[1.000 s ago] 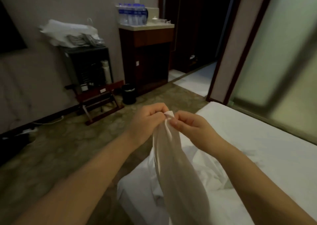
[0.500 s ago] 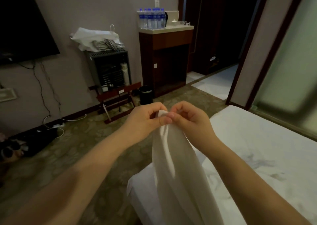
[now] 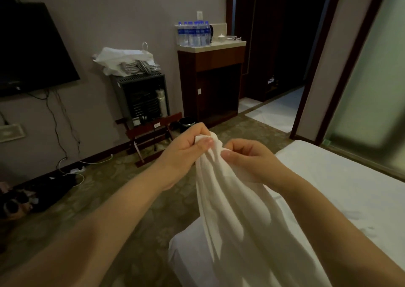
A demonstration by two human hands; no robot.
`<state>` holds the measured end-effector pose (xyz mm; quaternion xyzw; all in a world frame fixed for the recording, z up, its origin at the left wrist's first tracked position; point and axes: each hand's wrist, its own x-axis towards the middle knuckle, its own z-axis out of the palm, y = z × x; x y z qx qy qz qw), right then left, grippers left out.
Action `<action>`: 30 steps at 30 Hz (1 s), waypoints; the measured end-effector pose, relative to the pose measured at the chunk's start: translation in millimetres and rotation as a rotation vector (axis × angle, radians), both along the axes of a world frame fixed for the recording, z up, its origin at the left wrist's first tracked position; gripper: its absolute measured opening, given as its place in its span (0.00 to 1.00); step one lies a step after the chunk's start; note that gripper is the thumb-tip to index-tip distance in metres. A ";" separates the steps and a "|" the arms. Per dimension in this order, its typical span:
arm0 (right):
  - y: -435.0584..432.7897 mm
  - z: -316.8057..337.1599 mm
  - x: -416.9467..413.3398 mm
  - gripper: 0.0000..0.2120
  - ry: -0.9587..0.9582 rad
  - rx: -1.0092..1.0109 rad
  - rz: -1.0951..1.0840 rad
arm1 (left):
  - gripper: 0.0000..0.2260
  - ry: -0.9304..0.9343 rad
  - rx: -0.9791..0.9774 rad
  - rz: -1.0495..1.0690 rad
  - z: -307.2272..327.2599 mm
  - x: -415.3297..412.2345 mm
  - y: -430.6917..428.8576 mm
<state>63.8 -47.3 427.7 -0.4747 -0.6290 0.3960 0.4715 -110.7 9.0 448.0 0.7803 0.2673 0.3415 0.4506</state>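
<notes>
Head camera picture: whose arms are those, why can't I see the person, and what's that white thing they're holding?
There is no machine here, just a person. The camera sits on their head and looks forward and down, so you see only their two arms, as if they were your own. The left hand and the right hand each pinch the top of a white cloth, close together. The cloth hangs down from the hands in front of the corner of a bed with a white sheet. Farther off in the room, a cabinet carries water bottles, and a dark TV hangs on the wall.
</notes>
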 end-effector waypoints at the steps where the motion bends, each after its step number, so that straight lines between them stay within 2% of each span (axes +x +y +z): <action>1: 3.4 1.0 -4.4 0.08 -0.037 0.036 -0.003 | 0.10 -0.018 0.000 0.028 -0.3 0.2 -0.4; 4: 10.6 3.5 -8.5 0.08 -0.031 0.108 -0.018 | 0.12 -0.138 -0.124 0.044 0.7 -0.5 -2.8; 7: 8.3 14.1 -8.5 0.08 0.164 0.027 0.190 | 0.09 -0.231 -0.217 -0.044 6.4 -2.3 -5.6; 9: 5.6 21.0 -8.5 0.07 0.180 0.003 0.253 | 0.08 -0.225 -0.180 -0.059 9.4 -2.4 -6.3; 13: -0.2 28.7 -5.6 0.13 0.075 0.067 0.107 | 0.11 -0.200 -0.039 0.092 14.4 -3.9 -1.5; 16: -6.1 38.1 -12.3 0.13 -0.250 0.115 0.008 | 0.14 -0.224 0.007 0.171 19.0 -0.3 3.9; 18: -0.7 54.1 -11.8 0.16 -0.352 0.161 -0.103 | 0.13 -0.205 0.093 0.189 34.8 9.2 10.0; 22: 18.1 141.4 7.0 0.13 -0.350 0.261 -0.304 | 0.09 -0.266 0.288 0.174 118.7 43.7 29.7; 24: 22.3 190.1 16.4 0.19 -0.426 0.342 -0.359 | 0.09 -0.305 0.367 0.128 163.0 60.8 34.4; 27: 17.5 224.7 25.3 0.26 -0.484 0.421 -0.416 | 0.10 -0.361 0.370 0.069 190.4 78.3 33.7; 30: 9.3 221.4 33.0 0.22 -0.425 0.365 -0.449 | 0.11 -0.397 0.242 0.039 180.5 90.2 28.8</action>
